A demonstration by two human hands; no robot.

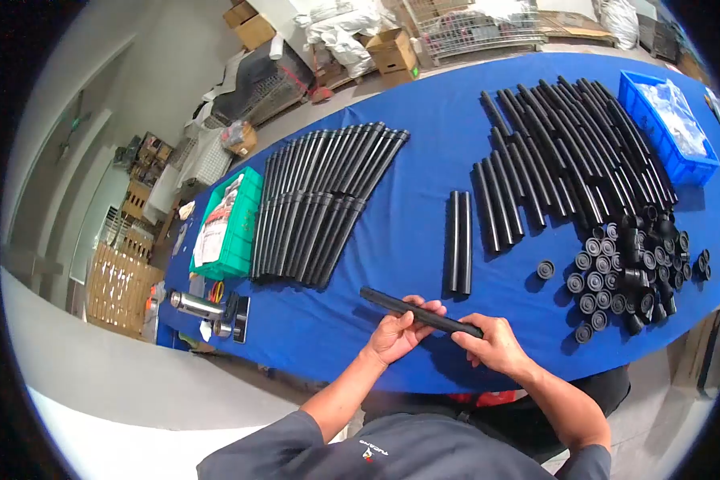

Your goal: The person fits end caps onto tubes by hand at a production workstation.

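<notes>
A black plastic tube (390, 301) is held tilted above the blue cloth, its far end pointing up and to the left. My left hand (398, 334) closes around its middle, thumb on the near side and fingers behind. My right hand (494, 346) grips its right end, which the fingers partly hide. Just beyond my hands, two black tubes (461, 240) lie side by side. To the right is a pile of round black end caps (602, 280), with one cap (546, 270) lying apart on the left.
Many loose tubes (568, 152) lie at the back right beside a blue bin (672, 132) holding clear plastic bags. Tubes with collared ends (312, 204) are lined up in rows at left, next to a green bin (246, 196). A steel flask (196, 306) and a phone (242, 320) are at front left.
</notes>
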